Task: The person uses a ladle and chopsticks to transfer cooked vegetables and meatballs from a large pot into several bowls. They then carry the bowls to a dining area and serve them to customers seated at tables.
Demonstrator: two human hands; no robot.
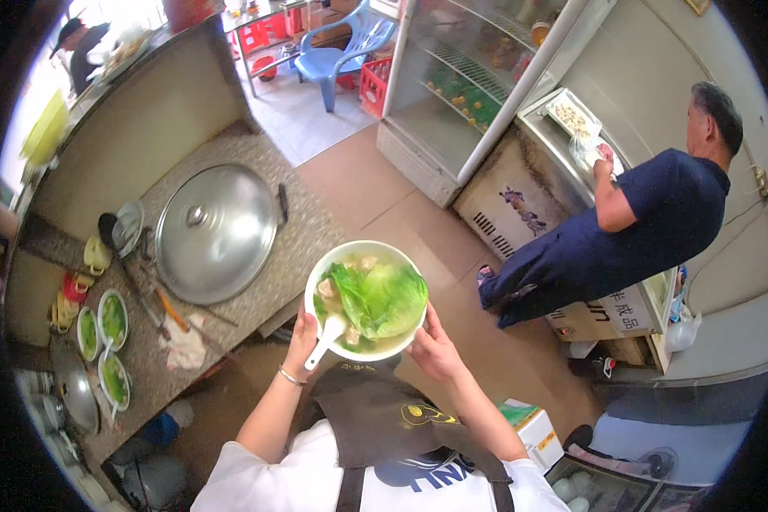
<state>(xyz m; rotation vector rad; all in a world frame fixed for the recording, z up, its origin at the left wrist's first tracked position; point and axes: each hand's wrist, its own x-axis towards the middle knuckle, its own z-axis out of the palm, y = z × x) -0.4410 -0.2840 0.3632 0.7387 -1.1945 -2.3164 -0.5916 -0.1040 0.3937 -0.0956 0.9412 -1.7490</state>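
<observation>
A large white bowl (393, 351) of soup with lettuce leaves and pieces of meat is held up in front of my chest, over the floor. My left hand (303, 339) grips its left rim, close to the handle of a white soup spoon (323, 345) that rests in the bowl and leans over the edge. My right hand (436, 345) grips the bowl's lower right side. The fingers under the bowl are hidden.
On the left, a stone counter (307, 224) bears a lidded metal pot (217, 237), a cloth (184, 345) and several bowls of greens (113, 318). A co-worker (665, 205) stands at a chest freezer (518, 192) on the right. A glass-door fridge (448, 109) and a blue plastic chair (333, 61) are ahead.
</observation>
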